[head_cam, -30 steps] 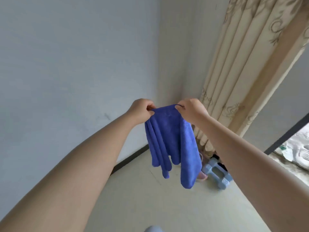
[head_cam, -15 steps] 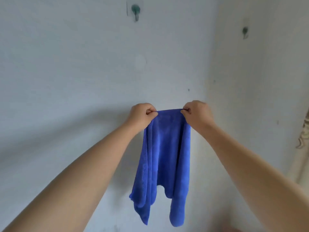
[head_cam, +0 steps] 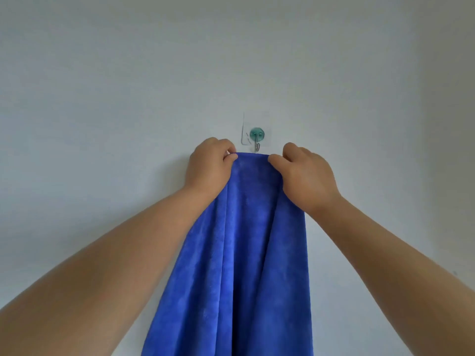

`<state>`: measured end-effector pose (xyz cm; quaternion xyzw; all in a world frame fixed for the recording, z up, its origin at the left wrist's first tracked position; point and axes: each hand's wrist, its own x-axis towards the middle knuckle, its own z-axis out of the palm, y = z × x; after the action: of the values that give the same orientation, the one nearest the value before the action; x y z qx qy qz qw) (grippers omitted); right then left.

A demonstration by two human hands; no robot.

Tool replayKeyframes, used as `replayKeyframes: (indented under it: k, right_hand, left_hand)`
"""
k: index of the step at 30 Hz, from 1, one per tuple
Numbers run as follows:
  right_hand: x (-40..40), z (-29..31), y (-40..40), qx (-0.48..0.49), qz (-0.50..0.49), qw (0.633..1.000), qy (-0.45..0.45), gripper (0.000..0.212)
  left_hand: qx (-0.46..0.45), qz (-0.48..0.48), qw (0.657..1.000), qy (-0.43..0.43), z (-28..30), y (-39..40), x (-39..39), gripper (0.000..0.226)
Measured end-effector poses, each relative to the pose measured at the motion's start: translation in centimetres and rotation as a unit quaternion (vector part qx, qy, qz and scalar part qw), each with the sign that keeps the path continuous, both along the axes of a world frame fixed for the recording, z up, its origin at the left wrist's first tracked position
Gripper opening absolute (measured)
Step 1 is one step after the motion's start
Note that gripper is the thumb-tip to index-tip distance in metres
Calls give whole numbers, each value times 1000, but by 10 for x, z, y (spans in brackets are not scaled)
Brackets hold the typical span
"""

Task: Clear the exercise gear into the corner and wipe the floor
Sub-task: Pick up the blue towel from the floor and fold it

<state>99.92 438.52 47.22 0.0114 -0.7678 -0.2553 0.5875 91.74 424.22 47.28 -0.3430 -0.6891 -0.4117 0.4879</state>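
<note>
A blue cloth [head_cam: 239, 253] hangs in long folds in front of a pale wall, its lower end out of frame. My left hand [head_cam: 209, 168] pinches the cloth's top left corner. At the top right corner my right hand [head_cam: 305, 176] grips the same edge. The top edge is stretched between both hands just below a small adhesive wall hook [head_cam: 257, 138] with a green round base and a metal hook. The hook's tip sits right at the cloth's top edge; whether it has caught the cloth I cannot tell.
The pale wall [head_cam: 128, 98] fills the view. A wall corner [head_cam: 421, 124] runs down the right side. No floor or exercise gear is in view.
My view has swung up from the floor and curtain corner to the wall. Both hands have raised the cloth up to the hook, which now sits just above its top edge.
</note>
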Motion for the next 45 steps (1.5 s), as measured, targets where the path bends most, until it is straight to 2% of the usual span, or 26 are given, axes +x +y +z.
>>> replayKeyframes:
  k: [2, 4, 7, 10, 12, 13, 18, 23, 26, 29, 31, 34, 36, 39, 42, 45]
  right_hand:
    - [-9, 25, 5, 42, 42, 997, 55, 20]
    - [-16, 44, 8, 39, 51, 994, 83, 16]
    - [-16, 56, 12, -33, 32, 997, 57, 4]
    - [-23, 55, 19, -54, 3, 999, 4, 11]
    - [-31, 48, 19, -6, -6, 1000, 5, 11]
    - [-33, 45, 17, -1, 2, 1000, 2, 18]
    - [-45, 20, 17, 43, 78, 988, 126, 33]
    - [-56, -16, 15, -23, 110, 982, 155, 13]
    - [-55, -46, 14, -77, 156, 974, 145, 31]
    - [-55, -82, -1, -110, 215, 961, 134, 33]
    - [-60, -110, -22, -109, 219, 963, 111, 33]
    - [-71, -161, -74, -96, 204, 974, -9, 42]
    - [-76, -195, -116, -93, 214, 967, -99, 51]
    - [-71, -256, -189, -102, 266, 934, -218, 52]
    - [-54, -314, -267, -106, 326, 888, -307, 34]
    - [-17, -378, -354, -90, 358, 836, -407, 45]
  left_hand:
    - [-11, 53, 998, 34, 22, 1, 0, 24]
    - [-26, 95, 993, 69, 41, 4, 0, 26]
    - [-56, 148, 983, 96, 56, 13, 0, 28]
    - [-87, 176, 977, 79, 59, 22, -7, 29]
    - [-101, 171, 978, 64, 54, 25, -12, 31]
    - [-106, 165, 979, 56, 49, 26, -15, 31]
    - [-120, 152, 981, 29, 21, 30, -20, 31]
    - [-134, 146, 980, -5, -7, 31, -14, 26]
    - [-117, 170, 978, -32, -31, 18, -7, 32]
    - [-128, 227, 963, -69, -62, -6, 0, 42]
    - [-141, 288, 941, -112, -88, -30, 0, 45]
    - [-165, 371, 897, -174, -142, -82, 2, 45]
    - [-214, 427, 845, -242, -184, -125, 11, 46]
    - [-258, 479, 754, -368, -250, -197, 45, 47]
    - [-254, 506, 700, -436, -313, -265, 89, 47]
    - [-250, 529, 642, -495, -368, -333, 153, 49]
